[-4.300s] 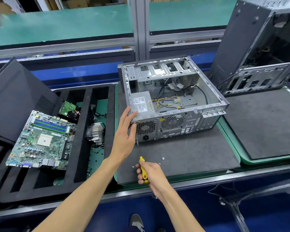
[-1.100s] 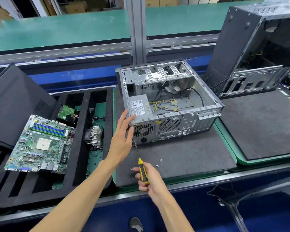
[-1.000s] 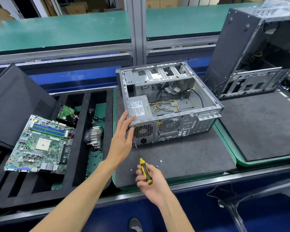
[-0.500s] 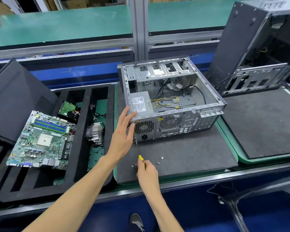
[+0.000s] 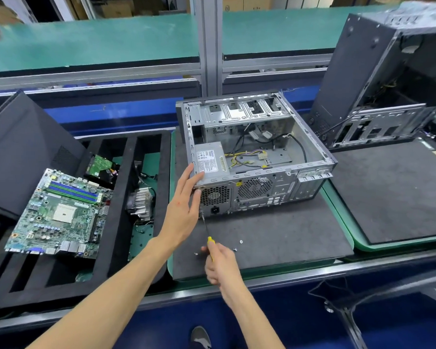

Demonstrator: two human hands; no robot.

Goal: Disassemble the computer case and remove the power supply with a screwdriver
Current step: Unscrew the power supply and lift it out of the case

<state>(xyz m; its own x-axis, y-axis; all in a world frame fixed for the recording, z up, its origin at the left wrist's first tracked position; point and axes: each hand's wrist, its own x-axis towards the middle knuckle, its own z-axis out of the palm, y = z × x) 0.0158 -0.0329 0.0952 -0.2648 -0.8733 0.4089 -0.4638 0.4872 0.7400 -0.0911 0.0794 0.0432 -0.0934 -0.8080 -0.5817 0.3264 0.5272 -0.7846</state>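
An open grey computer case (image 5: 310, 170) lies on its side on a dark foam mat (image 5: 275, 238), rear panel facing me. The silver power supply (image 5: 210, 161) sits in its near left corner, with yellow and black cables trailing into the case. My left hand (image 5: 184, 210) rests flat against the case's near left corner, fingers spread. My right hand (image 5: 220, 264) grips the yellow handle of a screwdriver (image 5: 207, 229), whose tip touches the lower left of the rear panel, by the power socket. Two loose screws (image 5: 238, 245) lie on the mat.
A black foam tray (image 5: 126, 197) on the left holds a green motherboard (image 5: 61, 212), a heatsink (image 5: 140, 204) and a hard drive (image 5: 100, 167). A black side panel (image 5: 18, 152) leans at far left. A second case (image 5: 383, 81) stands at the back right beside another mat (image 5: 393, 192).
My right hand briefly pulled the screwdriver back from the case a second ago, then set its tip against the rear panel's lower left again. My left hand has stayed on the corner.
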